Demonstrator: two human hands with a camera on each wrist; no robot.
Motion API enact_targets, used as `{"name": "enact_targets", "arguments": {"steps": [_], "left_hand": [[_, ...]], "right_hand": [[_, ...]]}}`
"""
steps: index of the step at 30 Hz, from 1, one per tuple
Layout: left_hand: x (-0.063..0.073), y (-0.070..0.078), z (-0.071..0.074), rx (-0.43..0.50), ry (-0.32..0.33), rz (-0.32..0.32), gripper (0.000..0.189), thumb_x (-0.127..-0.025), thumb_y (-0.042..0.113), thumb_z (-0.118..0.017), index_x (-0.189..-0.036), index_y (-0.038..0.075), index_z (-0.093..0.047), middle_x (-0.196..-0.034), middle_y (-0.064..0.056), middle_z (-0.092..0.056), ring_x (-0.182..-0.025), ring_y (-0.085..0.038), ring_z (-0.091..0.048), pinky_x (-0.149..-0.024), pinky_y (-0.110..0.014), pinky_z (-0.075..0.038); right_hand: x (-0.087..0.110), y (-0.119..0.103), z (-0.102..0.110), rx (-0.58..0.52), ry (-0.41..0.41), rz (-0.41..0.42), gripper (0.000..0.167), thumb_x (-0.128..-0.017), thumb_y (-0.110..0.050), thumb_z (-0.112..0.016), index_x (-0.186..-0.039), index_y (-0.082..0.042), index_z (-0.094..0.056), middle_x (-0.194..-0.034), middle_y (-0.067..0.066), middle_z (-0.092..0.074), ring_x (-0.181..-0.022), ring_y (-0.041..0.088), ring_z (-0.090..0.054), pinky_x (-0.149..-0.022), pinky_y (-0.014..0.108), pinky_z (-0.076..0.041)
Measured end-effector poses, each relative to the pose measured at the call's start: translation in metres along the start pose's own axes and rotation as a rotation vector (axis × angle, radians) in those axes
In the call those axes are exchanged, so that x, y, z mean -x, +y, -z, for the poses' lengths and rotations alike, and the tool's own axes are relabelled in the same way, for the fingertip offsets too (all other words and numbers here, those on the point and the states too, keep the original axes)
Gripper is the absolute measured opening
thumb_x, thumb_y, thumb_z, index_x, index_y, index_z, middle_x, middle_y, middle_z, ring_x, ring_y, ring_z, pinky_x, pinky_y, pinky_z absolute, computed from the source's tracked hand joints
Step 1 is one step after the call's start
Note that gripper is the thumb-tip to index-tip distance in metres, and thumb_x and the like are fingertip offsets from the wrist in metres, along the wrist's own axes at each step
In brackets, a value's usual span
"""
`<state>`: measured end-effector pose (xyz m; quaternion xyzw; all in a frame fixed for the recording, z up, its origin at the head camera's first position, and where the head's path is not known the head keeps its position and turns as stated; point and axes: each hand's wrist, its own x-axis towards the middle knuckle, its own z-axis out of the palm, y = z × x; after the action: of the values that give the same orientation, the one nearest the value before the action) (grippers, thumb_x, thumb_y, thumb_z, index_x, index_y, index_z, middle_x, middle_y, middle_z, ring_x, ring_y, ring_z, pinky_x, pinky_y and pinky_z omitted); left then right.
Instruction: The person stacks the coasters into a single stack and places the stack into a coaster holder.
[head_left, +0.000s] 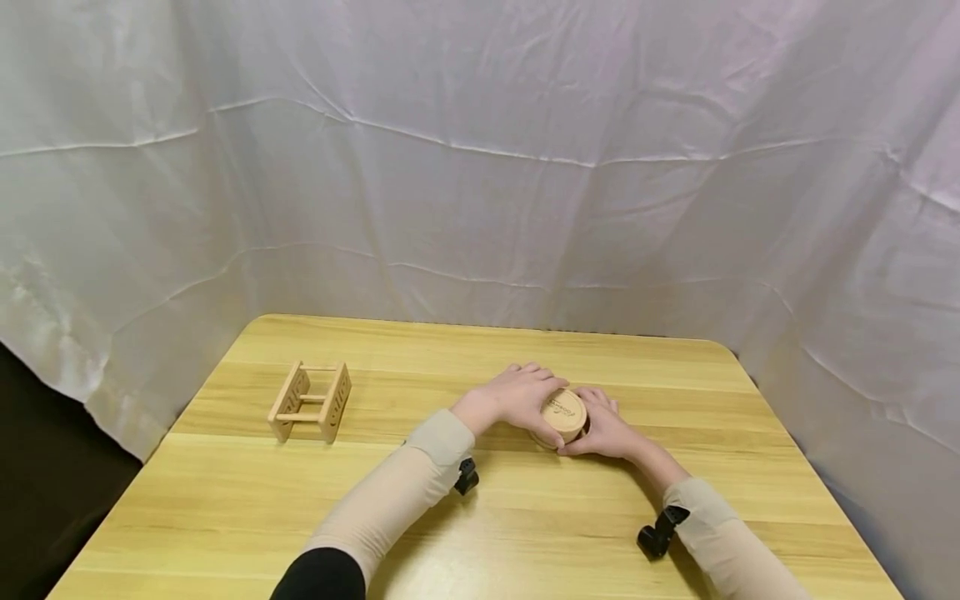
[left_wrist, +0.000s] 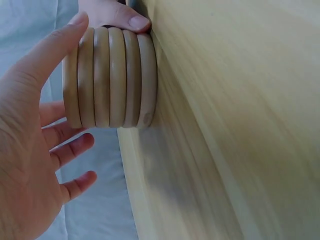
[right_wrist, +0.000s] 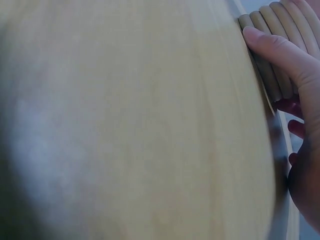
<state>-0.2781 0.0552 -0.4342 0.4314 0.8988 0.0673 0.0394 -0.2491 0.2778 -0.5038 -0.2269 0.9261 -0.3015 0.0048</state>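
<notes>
A stack of several round wooden coasters [head_left: 566, 411] stands upright on the table right of centre, dark lettering on its top face. From the left, my left hand [head_left: 519, 398] holds the upper part of the stack, thumb on the near side and fingers partly hidden behind it. In the left wrist view the coasters [left_wrist: 111, 80] lie face to face, and the outer fingers spread free of them. My right hand [head_left: 607, 427] grips the stack low from the right. In the right wrist view its thumb [right_wrist: 280, 50] lies across the lower coasters.
A wooden coaster rack [head_left: 336, 407] with cut-out side panels and crossbars stands at the left of the table. The wood-grain table [head_left: 525, 533] has rounded far corners. Pale cloth curtains [head_left: 480, 217] hang behind it and at both sides.
</notes>
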Motion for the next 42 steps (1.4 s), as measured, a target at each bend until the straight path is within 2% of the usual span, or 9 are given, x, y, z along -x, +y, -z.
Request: {"name": "enact_targets", "arguments": {"steps": [5, 12, 19, 26, 34, 42], "left_hand": [[-0.003, 0.000, 0.000, -0.018, 0.011, 0.003, 0.094, -0.068, 0.077, -0.067, -0.144, 0.025, -0.046, -0.137, 0.006, -0.054, -0.124, -0.012, -0.045, -0.106, -0.038, -0.041], [-0.001, 0.000, 0.001, 0.010, 0.012, -0.001, 0.095, -0.069, 0.075, -0.069, -0.145, 0.023, -0.045, -0.138, 0.004, -0.054, -0.125, -0.013, -0.045, -0.107, -0.041, -0.041], [0.004, 0.001, 0.002, 0.021, 0.019, -0.006, 0.096, -0.068, 0.074, -0.070, -0.145, 0.023, -0.044, -0.138, 0.005, -0.055, -0.124, -0.013, -0.046, -0.105, -0.039, -0.042], [0.005, 0.002, 0.002, 0.038, 0.042, -0.012, 0.099, -0.068, 0.072, -0.072, -0.147, 0.021, -0.042, -0.140, 0.004, -0.054, -0.125, -0.014, -0.045, -0.104, -0.037, -0.042], [0.005, 0.001, -0.002, 0.026, 0.091, -0.028, 0.101, -0.068, 0.073, -0.071, -0.148, 0.020, -0.041, -0.142, 0.004, -0.054, -0.127, -0.014, -0.045, -0.103, -0.035, -0.043], [0.008, 0.001, -0.006, 0.027, 0.120, -0.031, 0.101, -0.069, 0.073, -0.070, -0.149, 0.019, -0.039, -0.143, 0.005, -0.052, -0.129, -0.013, -0.044, -0.102, -0.033, -0.042]], "right_hand": [[-0.002, 0.003, -0.001, 0.010, -0.003, 0.009, 0.100, -0.057, -0.052, -0.089, -0.139, -0.013, -0.048, -0.134, 0.006, -0.052, -0.127, 0.026, -0.035, -0.096, 0.049, -0.023], [-0.002, 0.002, -0.001, 0.009, 0.008, 0.032, 0.098, -0.056, -0.050, -0.088, -0.138, -0.011, -0.049, -0.132, 0.007, -0.053, -0.127, 0.027, -0.035, -0.097, 0.048, -0.023], [0.001, -0.001, 0.003, 0.072, 0.023, 0.066, 0.096, -0.057, -0.051, -0.087, -0.136, -0.011, -0.053, -0.131, 0.008, -0.053, -0.127, 0.027, -0.036, -0.099, 0.054, -0.025], [0.002, -0.006, 0.012, 0.141, 0.026, 0.109, 0.094, -0.056, -0.053, -0.086, -0.134, -0.010, -0.055, -0.126, 0.005, -0.055, -0.120, 0.022, -0.040, -0.095, 0.043, -0.027], [-0.001, -0.009, 0.022, 0.245, 0.023, 0.154, 0.093, -0.055, -0.053, -0.085, -0.131, -0.007, -0.055, -0.120, 0.006, -0.056, -0.118, 0.026, -0.042, -0.094, 0.047, -0.029], [-0.003, -0.015, 0.029, 0.331, 0.009, 0.168, 0.089, -0.052, -0.055, -0.084, -0.123, -0.009, -0.059, -0.116, 0.004, -0.057, -0.114, 0.025, -0.044, -0.090, 0.043, -0.032]]}}
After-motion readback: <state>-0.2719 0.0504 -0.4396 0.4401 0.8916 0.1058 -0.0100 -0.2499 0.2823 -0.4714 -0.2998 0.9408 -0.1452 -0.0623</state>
